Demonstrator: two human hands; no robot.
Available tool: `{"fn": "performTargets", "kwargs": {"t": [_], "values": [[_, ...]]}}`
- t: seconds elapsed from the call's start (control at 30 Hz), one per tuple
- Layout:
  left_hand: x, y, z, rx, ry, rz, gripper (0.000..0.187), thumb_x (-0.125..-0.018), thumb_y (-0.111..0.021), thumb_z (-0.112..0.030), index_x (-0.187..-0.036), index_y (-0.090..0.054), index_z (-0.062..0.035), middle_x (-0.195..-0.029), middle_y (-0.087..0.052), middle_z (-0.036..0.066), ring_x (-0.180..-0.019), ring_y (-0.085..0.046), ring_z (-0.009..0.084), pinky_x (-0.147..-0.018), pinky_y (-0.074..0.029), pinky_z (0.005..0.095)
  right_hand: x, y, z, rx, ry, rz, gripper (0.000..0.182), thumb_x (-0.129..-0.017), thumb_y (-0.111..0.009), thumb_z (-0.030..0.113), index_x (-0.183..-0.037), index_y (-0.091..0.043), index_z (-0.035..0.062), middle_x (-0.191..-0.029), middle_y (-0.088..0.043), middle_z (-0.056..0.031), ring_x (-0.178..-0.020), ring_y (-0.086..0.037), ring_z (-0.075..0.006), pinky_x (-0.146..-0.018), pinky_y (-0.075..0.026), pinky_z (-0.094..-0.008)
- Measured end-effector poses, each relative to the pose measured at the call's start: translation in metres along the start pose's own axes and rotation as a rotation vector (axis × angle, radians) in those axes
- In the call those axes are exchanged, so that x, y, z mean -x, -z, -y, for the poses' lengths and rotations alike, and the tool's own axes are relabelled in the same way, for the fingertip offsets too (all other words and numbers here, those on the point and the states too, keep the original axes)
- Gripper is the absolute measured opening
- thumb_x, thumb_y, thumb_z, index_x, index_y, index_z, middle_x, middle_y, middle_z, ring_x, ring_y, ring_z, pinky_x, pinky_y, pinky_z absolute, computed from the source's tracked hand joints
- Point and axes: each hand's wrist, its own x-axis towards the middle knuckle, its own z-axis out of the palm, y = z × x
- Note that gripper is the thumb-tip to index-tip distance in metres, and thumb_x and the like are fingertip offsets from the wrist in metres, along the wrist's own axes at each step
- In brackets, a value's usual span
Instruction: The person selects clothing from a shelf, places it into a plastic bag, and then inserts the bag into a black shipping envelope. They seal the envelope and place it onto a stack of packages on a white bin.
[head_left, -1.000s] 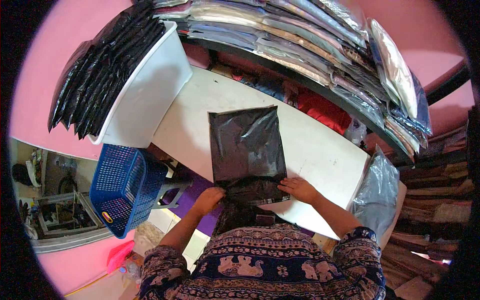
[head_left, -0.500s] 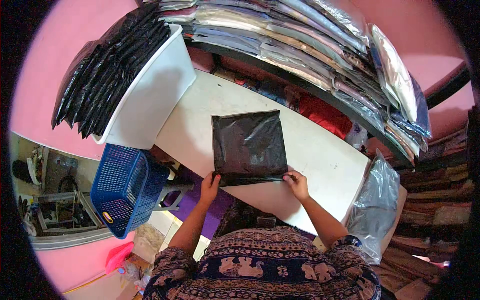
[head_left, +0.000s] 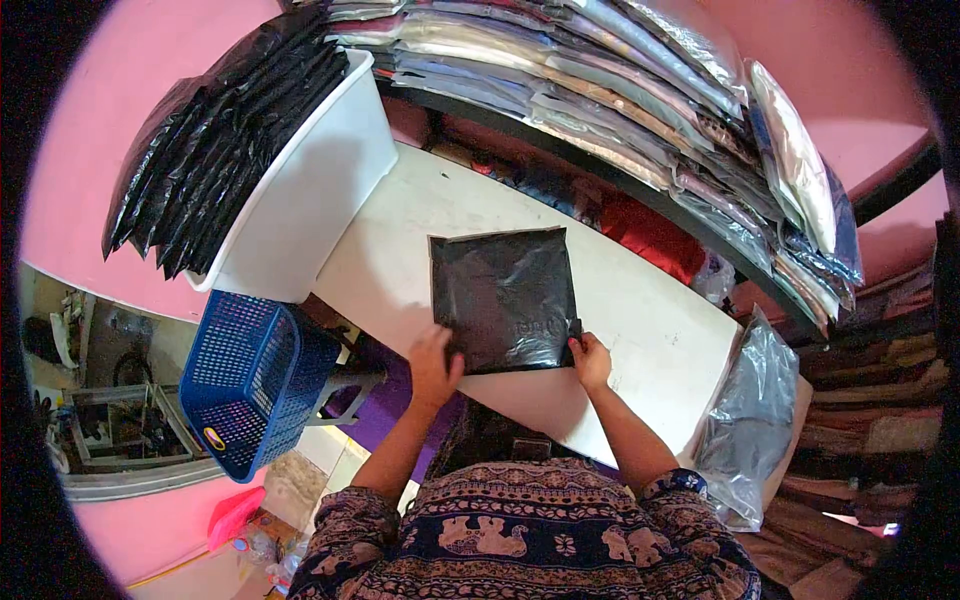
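A flat, square black plastic package lies over the white table, its shiny surface wrinkled near the bottom. At its lower left corner is my left hand, slightly blurred, with thumb and fingers closed about the edge. My right hand pinches the lower right corner between thumb and fingers. The undersides of both grips are hidden.
A white bin filled with black plastic packages stands at the left, above a blue basket. Stacked clear-bagged garments line the shelf behind the white table. A grey plastic-wrapped bundle lies at right.
My left hand has shifted up and slightly right along the package's corner. My right hand has risen a little at its corner. The package's lower edge sits slightly lower and to the right.
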Motion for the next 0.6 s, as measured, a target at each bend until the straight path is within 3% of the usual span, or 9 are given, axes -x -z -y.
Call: {"fn": "performTargets", "kwargs": {"t": [0.07,0.1,0.17,0.2,0.27,0.3,0.33,0.4,0.6], "values": [[-0.002,0.01,-0.008,0.246,-0.314,0.619,0.065,-0.075,-0.066,-0.021,-0.131,-0.041,-0.0009,-0.139,-0.037,0.018,-0.127,-0.036,0.0327,-0.103,-0.028,0.0484,-0.001,-0.003,-0.001,0.036,0.028,-0.025,0.026,-0.082,-0.065,0.028,-0.083,-0.057,0.0037,-0.064,-0.06,-0.0122,-0.06,-0.059,-0.0298,-0.058,-0.046,-0.0393],[-0.001,0.01,-0.012,0.243,-0.315,0.615,0.065,-0.075,-0.066,-0.021,-0.131,-0.041,-0.0009,-0.139,-0.037,0.018,-0.127,-0.036,0.0327,-0.103,-0.028,0.0484,0.0,-0.002,0.004,0.033,0.032,-0.026,0.026,-0.082,-0.065,0.028,-0.083,-0.057,0.0037,-0.064,-0.06,-0.0122,-0.06,-0.059,-0.0298,-0.058,-0.046,-0.0393],[0.003,0.008,-0.022,0.11,-0.516,0.706,0.074,-0.074,-0.065,-0.023,-0.138,-0.033,-0.002,-0.144,-0.03,0.017,-0.131,-0.032,0.0316,-0.106,-0.027,0.0469,0.006,0.003,0.012,-0.13,-0.092,-0.074,0.025,-0.079,-0.063,0.024,-0.093,-0.056,0.0053,-0.089,-0.064,-0.0157,-0.083,-0.061,-0.0345,-0.071,-0.046,-0.0436],[0.006,0.005,-0.023,0.108,-0.518,0.699,0.074,-0.074,-0.065,-0.023,-0.138,-0.033,-0.002,-0.144,-0.03,0.017,-0.131,-0.032,0.0316,-0.106,-0.027,0.0469,0.011,0.007,0.022,-0.132,-0.086,-0.077,0.025,-0.079,-0.063,0.024,-0.093,-0.056,0.0053,-0.089,-0.064,-0.0157,-0.083,-0.061,-0.0345,-0.071,-0.046,-0.0436],[0.009,-0.003,-0.021,0.053,-0.457,0.715,0.078,-0.074,-0.063,-0.021,-0.139,-0.027,0.002,-0.146,-0.026,0.019,-0.134,-0.028,0.0339,-0.109,-0.025,0.0463,0.024,0.009,0.041,0.183,0.424,-0.431,0.032,-0.075,-0.064,0.018,-0.102,-0.054,0.0057,-0.11,-0.058,-0.0165,-0.103,-0.053,-0.0341,-0.084,-0.04,-0.0462],[0.008,-0.005,-0.021,0.052,-0.457,0.712,0.078,-0.074,-0.063,-0.021,-0.139,-0.027,0.002,-0.146,-0.026,0.019,-0.134,-0.028,0.0339,-0.109,-0.025,0.0463,0.032,0.005,0.043,0.151,0.507,-0.193,0.042,-0.07,-0.063,0.014,-0.11,-0.052,0.0052,-0.122,-0.049,-0.0184,-0.114,-0.043,-0.0354,-0.091,-0.033,-0.0499],[0.008,-0.006,-0.021,0.063,-0.451,0.692,0.077,-0.074,-0.063,-0.019,-0.139,-0.028,0.0021,-0.146,-0.026,0.019,-0.134,-0.029,0.0337,-0.109,-0.025,0.0459,0.033,-0.002,0.046,0.147,0.602,0.045,0.048,-0.071,-0.062,0.015,-0.117,-0.05,0.0063,-0.124,-0.047,-0.0166,-0.117,-0.042,-0.0329,-0.093,-0.033,-0.0508],[0.009,-0.008,-0.018,0.078,-0.449,0.674,0.076,-0.073,-0.063,-0.017,-0.138,-0.028,0.0022,-0.146,-0.026,0.019,-0.134,-0.029,0.0335,-0.109,-0.026,0.0456,0.045,-0.013,0.063,0.319,0.802,0.206,0.049,-0.074,-0.06,0.014,-0.122,-0.049,0.0094,-0.13,-0.045,-0.0141,-0.124,-0.039,-0.0312,-0.096,-0.032,-0.054],[0.01,-0.019,0.004,-0.065,-0.371,0.728,0.068,-0.076,-0.051,-0.002,-0.139,-0.025,0.0035,-0.145,-0.026,0.02,-0.135,-0.028,0.0338,-0.111,-0.024,0.0438,0.028,-0.012,0.048,0.529,0.65,0.21,0.049,-0.082,-0.049,0.011,-0.13,-0.044,0.0181,-0.142,-0.035,-0.0067,-0.132,-0.032,-0.0285,-0.101,-0.028,-0.057]]}}
